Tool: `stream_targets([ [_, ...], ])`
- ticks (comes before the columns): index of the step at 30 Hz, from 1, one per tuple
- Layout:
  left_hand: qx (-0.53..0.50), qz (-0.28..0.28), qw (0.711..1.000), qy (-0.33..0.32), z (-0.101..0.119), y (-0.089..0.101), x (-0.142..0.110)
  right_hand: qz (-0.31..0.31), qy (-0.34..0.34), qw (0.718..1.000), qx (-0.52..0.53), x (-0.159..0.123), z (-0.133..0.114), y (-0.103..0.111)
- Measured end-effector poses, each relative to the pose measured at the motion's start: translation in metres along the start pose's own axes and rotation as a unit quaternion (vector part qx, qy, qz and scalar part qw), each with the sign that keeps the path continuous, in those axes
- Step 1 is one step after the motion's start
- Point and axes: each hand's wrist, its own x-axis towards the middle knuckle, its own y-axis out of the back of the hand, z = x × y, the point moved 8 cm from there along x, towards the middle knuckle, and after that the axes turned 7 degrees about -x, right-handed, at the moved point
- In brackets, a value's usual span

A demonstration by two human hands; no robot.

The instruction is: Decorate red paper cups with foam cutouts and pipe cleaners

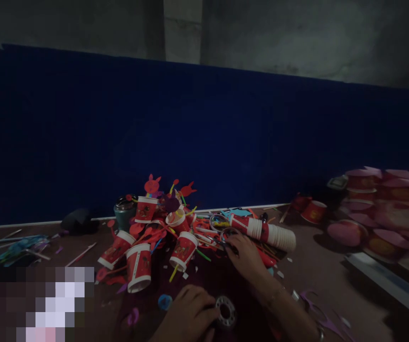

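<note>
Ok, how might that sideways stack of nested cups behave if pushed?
Lying on its side, the cup stack may roll. Its cups look merely nested, so they could slide apart. The right hand beside it might block it.

I see smooth paper cups (139, 266), a plastic-looking tape roll (232, 312), a matt bench (307, 259) and rough concrete (297, 38).

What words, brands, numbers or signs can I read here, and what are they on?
No text can be read anywhere.
Front red-and-white paper cup: small marks on a pale strip, too small and blurred to read.
Red cup on the right: a yellowish mark, too blurred.
Piled red containers at far right: yellowish prints, too blurred.
Tape roll by the left hand: no readable lettering.
</note>
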Motion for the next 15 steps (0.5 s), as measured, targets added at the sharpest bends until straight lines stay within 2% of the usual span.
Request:
stream_targets([
  [4, 0.005, 0.003, 1.000, -0.026, -0.001, -0.009, -0.006, 0.000, 0.016, 1.000, -0.014, -0.001, -0.010, -0.003],
  [8, 0.019, 0.008, 0.999, -0.029, -0.006, -0.017, -0.009, -0.011, 0.022, 0.999, -0.038, 0.010, -0.023, -0.001],
  [12, 0.019, 0.062, 0.997, -0.042, -0.004, -0.008, -0.004, -0.056, 0.045, 0.995, -0.067, 0.035, -0.044, -0.011],
  [15, 0.027, 0.072, 0.995, -0.056, -0.002, -0.007, -0.001, -0.087, 0.058, 0.991, -0.089, 0.053, -0.057, -0.024],
])
